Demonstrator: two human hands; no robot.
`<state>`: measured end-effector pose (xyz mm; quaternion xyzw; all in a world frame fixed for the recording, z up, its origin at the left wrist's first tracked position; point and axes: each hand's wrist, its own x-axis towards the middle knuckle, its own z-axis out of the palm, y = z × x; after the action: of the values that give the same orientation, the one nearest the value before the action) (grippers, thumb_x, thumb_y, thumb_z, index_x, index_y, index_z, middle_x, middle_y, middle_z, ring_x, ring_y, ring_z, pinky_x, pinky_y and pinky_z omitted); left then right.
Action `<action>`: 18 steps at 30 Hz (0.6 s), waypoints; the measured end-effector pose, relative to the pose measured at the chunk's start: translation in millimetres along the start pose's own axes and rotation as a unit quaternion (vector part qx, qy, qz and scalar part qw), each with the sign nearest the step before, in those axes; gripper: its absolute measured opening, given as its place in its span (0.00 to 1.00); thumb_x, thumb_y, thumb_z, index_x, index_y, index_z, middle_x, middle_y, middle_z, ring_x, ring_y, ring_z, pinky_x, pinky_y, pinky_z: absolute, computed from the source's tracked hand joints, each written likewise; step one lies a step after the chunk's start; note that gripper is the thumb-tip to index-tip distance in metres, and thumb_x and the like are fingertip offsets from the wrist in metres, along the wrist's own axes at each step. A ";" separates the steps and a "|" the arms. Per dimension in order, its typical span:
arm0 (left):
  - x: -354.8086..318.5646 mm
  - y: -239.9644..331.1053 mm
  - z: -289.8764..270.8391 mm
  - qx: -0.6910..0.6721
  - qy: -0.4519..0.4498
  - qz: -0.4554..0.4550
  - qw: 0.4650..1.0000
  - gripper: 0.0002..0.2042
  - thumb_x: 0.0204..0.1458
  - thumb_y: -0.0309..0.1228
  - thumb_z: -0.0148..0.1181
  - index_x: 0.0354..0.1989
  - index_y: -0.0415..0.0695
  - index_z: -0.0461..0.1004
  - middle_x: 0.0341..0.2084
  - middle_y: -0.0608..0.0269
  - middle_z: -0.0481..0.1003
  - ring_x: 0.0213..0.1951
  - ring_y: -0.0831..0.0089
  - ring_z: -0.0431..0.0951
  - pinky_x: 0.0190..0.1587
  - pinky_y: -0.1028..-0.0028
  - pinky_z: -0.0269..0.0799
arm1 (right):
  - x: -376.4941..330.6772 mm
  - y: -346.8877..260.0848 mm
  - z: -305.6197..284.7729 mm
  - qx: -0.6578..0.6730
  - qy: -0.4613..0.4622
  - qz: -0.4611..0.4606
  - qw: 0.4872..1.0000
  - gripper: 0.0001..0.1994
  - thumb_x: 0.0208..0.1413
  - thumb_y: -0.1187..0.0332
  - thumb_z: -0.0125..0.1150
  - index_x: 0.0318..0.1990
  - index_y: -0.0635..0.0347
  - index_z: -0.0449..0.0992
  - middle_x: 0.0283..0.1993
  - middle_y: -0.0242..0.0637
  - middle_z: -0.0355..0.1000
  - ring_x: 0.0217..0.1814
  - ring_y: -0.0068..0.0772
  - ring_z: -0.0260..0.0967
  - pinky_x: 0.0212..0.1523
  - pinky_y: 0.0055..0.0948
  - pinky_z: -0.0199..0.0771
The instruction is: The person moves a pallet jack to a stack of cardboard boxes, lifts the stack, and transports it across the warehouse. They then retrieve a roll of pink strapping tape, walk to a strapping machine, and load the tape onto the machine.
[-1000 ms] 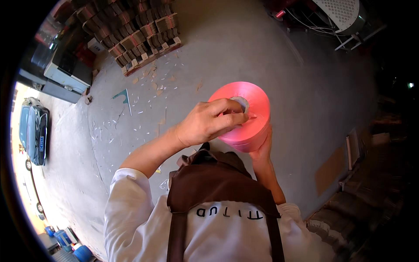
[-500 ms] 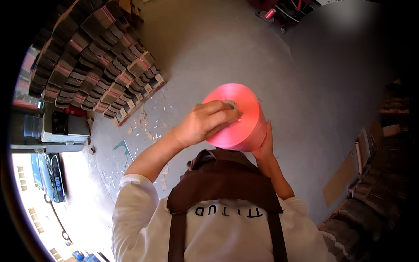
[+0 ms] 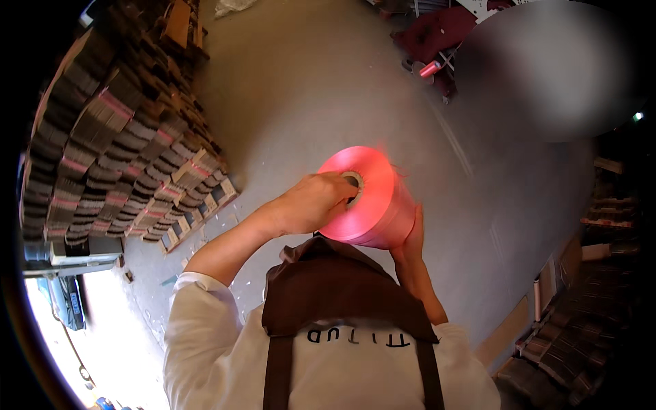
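At chest height, directly before the person's brown apron (image 3: 342, 301) and white shirt (image 3: 212, 348), a large pink spool (image 3: 372, 201) of glossy film or ribbon is held off the floor between both hands. The left hand (image 3: 311, 205) lies over the upper end face of the spool, its grip closed there with fingertips curled into or against the cardboard core (image 3: 354, 181); the exact finger contact inside the core cannot be made out. The right hand (image 3: 408, 239) supports the spool from beneath and behind, its grip clamped against the lower side of the roll. The spool is tilted, its core end facing up and left.

Below and beyond lies a bare grey concrete floor (image 3: 328, 89). To the left stands a large stack of bundled flat cardboard pieces (image 3: 123, 157), some with pink bands. Farther off, at top right, a small pink spool (image 3: 430, 68) sits beside dark red machinery (image 3: 444, 34).
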<state>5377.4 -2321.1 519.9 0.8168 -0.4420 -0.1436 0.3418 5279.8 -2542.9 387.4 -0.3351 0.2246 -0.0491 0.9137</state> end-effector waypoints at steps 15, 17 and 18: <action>260.2 -235.2 -45.7 -0.736 0.182 -0.152 0.634 0.43 0.42 0.53 0.66 0.62 0.38 0.58 0.57 0.55 0.66 0.59 0.64 0.65 0.61 0.63 0.60 | 275.7 -204.0 152.8 -0.497 -0.170 -0.369 0.767 0.22 0.56 0.63 0.58 0.55 0.65 0.66 0.33 0.38 0.75 0.34 0.25 0.71 0.33 0.23 0.70; 281.8 -258.9 -73.1 -0.742 0.179 -0.118 0.635 0.43 0.38 0.51 0.70 0.60 0.39 0.61 0.55 0.56 0.69 0.57 0.63 0.69 0.59 0.63 0.64 | 332.5 -250.2 161.2 -0.521 -0.227 -0.439 0.696 0.20 0.55 0.66 0.59 0.53 0.65 0.70 0.29 0.39 0.75 0.29 0.27 0.72 0.31 0.24 0.71; 290.0 -277.8 -82.4 -0.742 0.170 -0.097 0.641 0.43 0.38 0.51 0.70 0.60 0.39 0.62 0.54 0.56 0.70 0.55 0.63 0.70 0.58 0.63 0.65 | 361.9 -269.9 171.9 -0.535 -0.252 -0.471 0.655 0.18 0.55 0.67 0.59 0.52 0.65 0.71 0.28 0.39 0.75 0.26 0.28 0.72 0.30 0.25 0.71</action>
<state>5759.6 -2419.0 408.9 0.3378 -0.0393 -0.3145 0.8862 5696.0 -2736.4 538.0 -0.8262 -0.2151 -0.2577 0.4526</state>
